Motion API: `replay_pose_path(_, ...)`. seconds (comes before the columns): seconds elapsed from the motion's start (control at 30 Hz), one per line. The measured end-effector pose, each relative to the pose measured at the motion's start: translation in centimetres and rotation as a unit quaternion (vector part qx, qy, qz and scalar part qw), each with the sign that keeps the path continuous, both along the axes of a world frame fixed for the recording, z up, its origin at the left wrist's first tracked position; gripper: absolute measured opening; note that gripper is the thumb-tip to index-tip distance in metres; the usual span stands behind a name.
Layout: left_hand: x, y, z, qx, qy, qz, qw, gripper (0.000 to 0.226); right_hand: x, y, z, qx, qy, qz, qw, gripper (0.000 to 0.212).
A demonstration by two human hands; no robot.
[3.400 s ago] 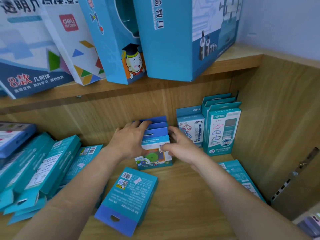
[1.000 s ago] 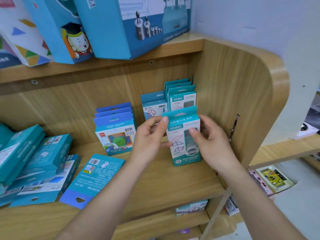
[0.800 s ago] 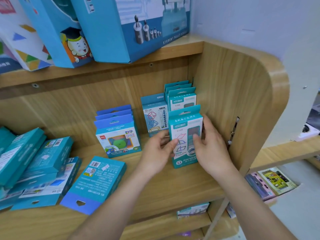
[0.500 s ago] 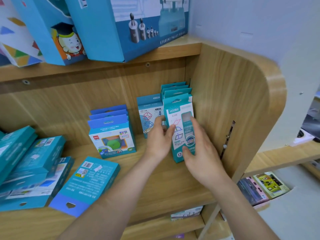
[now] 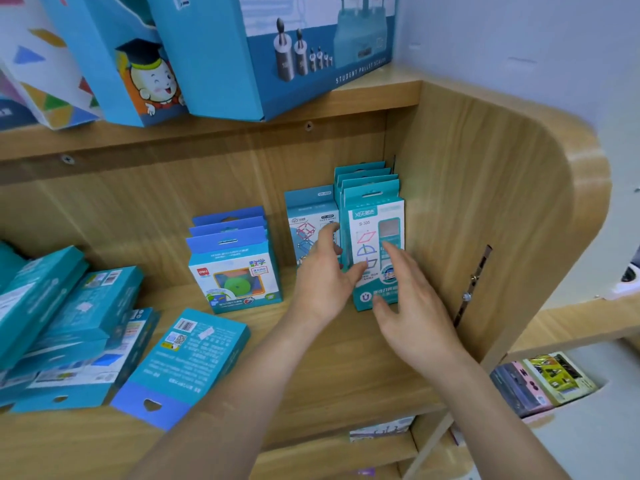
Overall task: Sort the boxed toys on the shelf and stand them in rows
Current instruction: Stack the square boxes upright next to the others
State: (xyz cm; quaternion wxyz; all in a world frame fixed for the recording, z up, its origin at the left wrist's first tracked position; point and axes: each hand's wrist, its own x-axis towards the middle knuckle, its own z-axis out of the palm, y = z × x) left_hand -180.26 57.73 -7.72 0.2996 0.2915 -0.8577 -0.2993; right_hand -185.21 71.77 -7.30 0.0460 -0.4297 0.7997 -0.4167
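Our left hand [image 5: 322, 282] and right hand [image 5: 412, 306] hover with loose, spread fingers before the teal S-335 box [image 5: 375, 233]. It stands upright on the shelf [image 5: 346, 368] at the front of a row by the side wall [image 5: 467, 220]. We cannot tell whether fingertips touch it. Just left stands a cube-frame box [image 5: 306, 220], then the blue boxes [image 5: 235, 268] in a row. A face-down box [image 5: 187, 358] lies beside a slumped teal pile [image 5: 52, 323].
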Motion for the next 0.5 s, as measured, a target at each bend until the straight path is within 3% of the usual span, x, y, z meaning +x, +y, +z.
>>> replay_pose_path(0.13, 3.5, -0.2, 0.4, 0.001, 0.034, 0.004, 0.999, 0.061, 0.5, 0.4, 0.8, -0.014, 0.022, -0.006, 1.0, 0.07)
replay_pose_path(0.27, 10.3, -0.3, 0.8, -0.028, 0.029, 0.014, 0.999, 0.048, 2.5, 0.1, 1.0, -0.031, -0.014, 0.012, 0.999, 0.066)
replay_pose_path(0.4, 19.1, -2.3, -0.6, -0.056, -0.106, 0.07, 0.99, 0.044, 6.0, -2.0, -0.5, -0.03, -0.043, 0.085, 0.995, 0.067)
replay_pose_path(0.5, 23.8, -3.6, -2.4, -0.053, -0.284, 0.091, 0.953, 0.089, 8.6, -3.5, -2.0, -0.005, -0.053, 0.135, 0.989, 0.068)
